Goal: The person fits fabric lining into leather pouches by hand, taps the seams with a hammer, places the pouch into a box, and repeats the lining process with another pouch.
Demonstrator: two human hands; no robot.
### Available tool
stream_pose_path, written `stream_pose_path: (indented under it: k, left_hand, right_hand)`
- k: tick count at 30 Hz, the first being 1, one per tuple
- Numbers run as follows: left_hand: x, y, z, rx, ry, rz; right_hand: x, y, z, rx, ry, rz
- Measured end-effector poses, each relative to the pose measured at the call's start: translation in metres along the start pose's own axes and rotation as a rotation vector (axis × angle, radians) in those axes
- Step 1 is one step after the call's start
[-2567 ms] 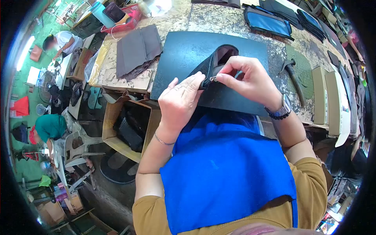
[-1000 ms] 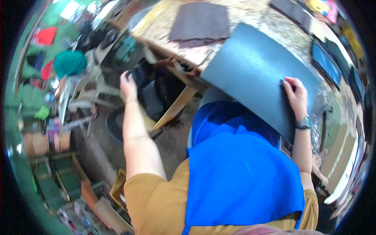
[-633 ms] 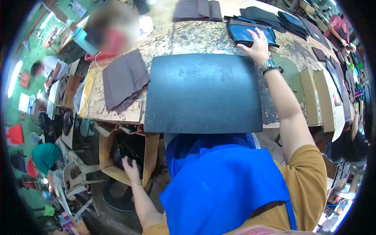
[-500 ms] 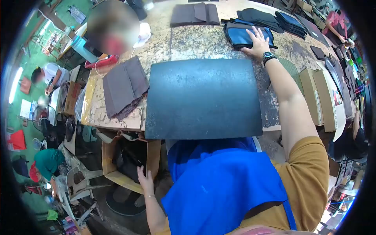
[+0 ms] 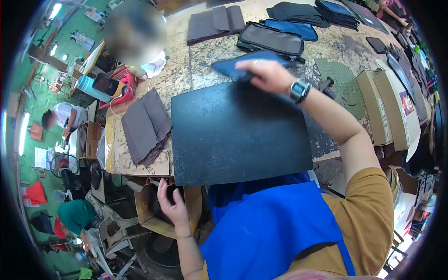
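Note:
My right hand (image 5: 270, 74), with a watch at the wrist, is closed on a dark blue flat piece (image 5: 227, 66), smeared by motion, above the far edge of a black board (image 5: 240, 135). A stack of grey-and-black zippered pouch pieces (image 5: 273, 39) lies just beyond it, beside a blue-faced piece (image 5: 298, 30). My left hand (image 5: 173, 205) holds nothing, fingers apart, below the board's near left corner and in front of an open cardboard box (image 5: 151, 221).
Brown folded sheets (image 5: 145, 128) lie left of the board, and another brown stack (image 5: 214, 25) lies farther back. Black pieces (image 5: 296, 15) are piled at the back. A green mat (image 5: 343, 88) and long cardboard boxes (image 5: 380, 107) lie right. Co-workers sit at the far left.
My right hand has lifted a blue piece off the pouch stack and brought it left and nearer, over the board. A grey-faced piece now shows on the stack. My left hand has risen slightly.

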State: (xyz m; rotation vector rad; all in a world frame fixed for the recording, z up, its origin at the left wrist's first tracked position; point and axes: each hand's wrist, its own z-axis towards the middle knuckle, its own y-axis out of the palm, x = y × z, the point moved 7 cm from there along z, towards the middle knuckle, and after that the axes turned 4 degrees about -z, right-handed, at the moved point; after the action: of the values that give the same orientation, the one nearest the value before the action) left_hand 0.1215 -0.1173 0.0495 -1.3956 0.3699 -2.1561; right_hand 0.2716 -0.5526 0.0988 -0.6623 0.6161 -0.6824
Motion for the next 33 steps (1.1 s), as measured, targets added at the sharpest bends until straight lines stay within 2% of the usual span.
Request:
stream_pose_path:
  k: [2, 4, 6, 8, 10, 11, 12, 15, 18, 19, 20, 22, 26, 28, 30, 32, 33]
  left_hand:
    - [0.026, 0.04, 0.012, -0.125, 0.116, -0.055]
    - [0.065, 0.078, 0.023, -0.229, 0.266, -0.101]
    - [0.076, 0.106, 0.026, -0.296, 0.37, 0.054]
    - [0.092, 0.125, 0.027, -0.417, 0.345, 0.271]
    - [0.098, 0.138, 0.024, -0.508, 0.253, 0.356]
    - [0.098, 0.143, 0.025, -0.551, 0.208, 0.399]
    - [0.097, 0.146, 0.025, -0.565, 0.173, 0.408]
    - [0.086, 0.152, 0.03, -0.614, 0.095, 0.379]
    - [0.086, 0.152, 0.033, -0.648, 0.049, 0.361]
    - [0.087, 0.152, 0.032, -0.639, 0.059, 0.353]
    - [0.086, 0.152, 0.03, -0.629, 0.072, 0.346]
    - [0.085, 0.151, 0.03, -0.614, 0.08, 0.333]
    - [0.083, 0.153, 0.03, -0.609, 0.075, 0.323]
    - [0.085, 0.151, 0.03, -0.591, 0.079, 0.302]
    - [0.086, 0.145, 0.033, -0.557, 0.077, 0.263]
    - [0.086, 0.134, 0.035, -0.54, 0.07, 0.244]
    - [0.086, 0.128, 0.036, -0.531, 0.062, 0.233]
  right_hand:
    - [-0.066, 0.008, 0.003, -0.275, -0.15, 0.107]
    - [-0.09, -0.004, -0.001, -0.259, -0.331, 0.114]
    - [-0.024, -0.009, 0.003, -0.194, -0.043, 0.017]
    - [0.08, -0.033, -0.006, 0.055, 0.259, -0.267]
    - [0.188, -0.058, -0.067, 0.283, 0.656, -0.675]
    - [0.263, -0.054, -0.108, 0.271, 0.929, -0.431]
    - [0.275, -0.053, -0.118, 0.245, 1.191, -0.169]
    - [0.242, -0.062, -0.095, 0.204, 1.058, -0.374]
    - [0.209, -0.068, -0.077, 0.377, 1.0, -0.253]
    - [0.195, -0.072, -0.066, 0.49, 0.873, -0.236]
    - [0.184, -0.071, -0.057, 0.597, 0.773, -0.085]
    - [0.123, -0.072, -0.02, 0.672, 0.382, -0.108]
    - [0.017, -0.047, 0.036, 0.523, 0.012, -0.09]
    - [-0.01, 0.004, 0.049, 0.381, -0.223, -0.068]
    - [-0.031, 0.065, 0.045, 0.122, -0.245, 0.089]
    - [-0.057, 0.089, 0.032, -0.102, -0.18, 0.305]
    - [-0.064, 0.092, 0.028, -0.123, -0.167, 0.249]
